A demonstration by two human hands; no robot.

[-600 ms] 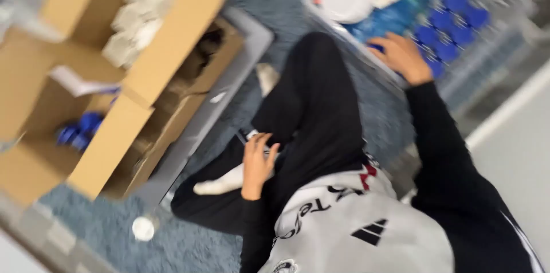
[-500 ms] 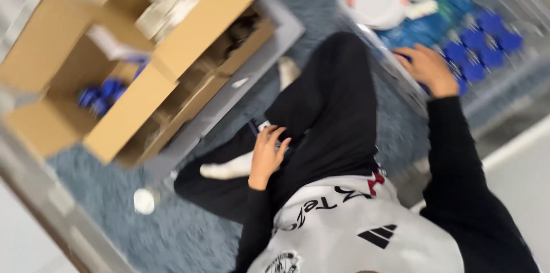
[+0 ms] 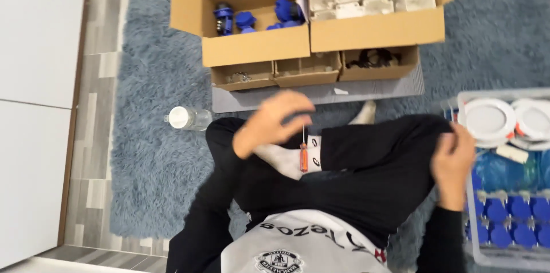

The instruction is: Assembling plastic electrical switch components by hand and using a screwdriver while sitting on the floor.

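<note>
The blurred left hand (image 3: pixel 274 121) hovers curled, seemingly empty, above a small orange-handled screwdriver (image 3: pixel 303 150), while the right hand (image 3: pixel 452 161) grips the trouser knee (image 3: pixel 424 130).

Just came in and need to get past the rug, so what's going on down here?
A person sits cross-legged on a grey rug. Their left hand is raised over their lap, just above a small orange-handled screwdriver; whether it grips the tool is blurred. The right hand rests on the knee beside a clear bin of blue parts. Open cardboard boxes hold blue and white parts in front, with a bottle on the rug.
</note>
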